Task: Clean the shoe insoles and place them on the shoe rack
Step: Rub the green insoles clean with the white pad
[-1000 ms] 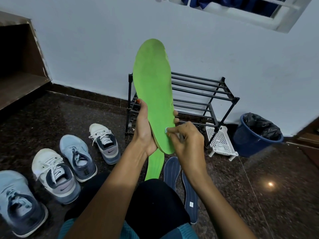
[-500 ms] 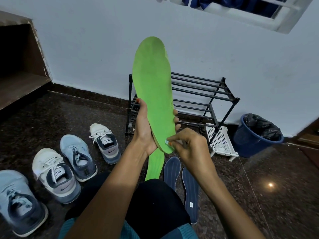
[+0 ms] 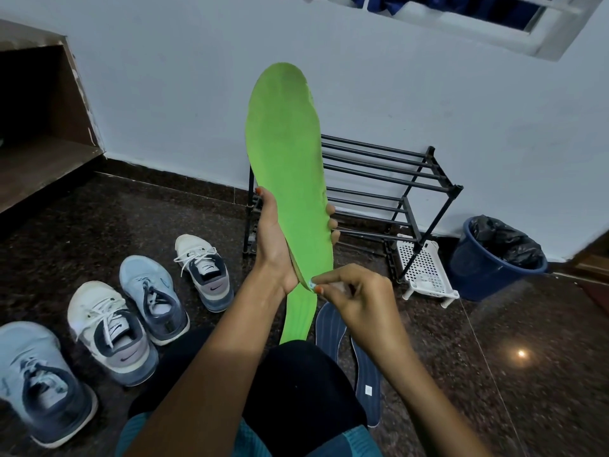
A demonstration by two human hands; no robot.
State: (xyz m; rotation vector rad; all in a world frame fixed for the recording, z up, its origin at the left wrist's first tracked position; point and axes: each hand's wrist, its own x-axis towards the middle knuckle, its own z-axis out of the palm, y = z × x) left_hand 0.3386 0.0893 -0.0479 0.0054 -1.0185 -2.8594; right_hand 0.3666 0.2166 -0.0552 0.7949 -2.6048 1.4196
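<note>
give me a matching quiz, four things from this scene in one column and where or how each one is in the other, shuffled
Things
1. raised green insole
2. navy insoles
3. blue bucket
4. white perforated stand

States
A. lined with a black bag
B. gripped in the left hand, toe end up
C. standing between the shoe rack and the bucket
D. lying flat on the floor beside the person's knee

Pairs: 1-B, 2-D, 3-A, 4-C

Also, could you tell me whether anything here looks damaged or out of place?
The green insole in the left hand has a ragged, chipped edge near its toe. A white perforated plastic stand sits askew on the floor by the shoe rack.
</note>
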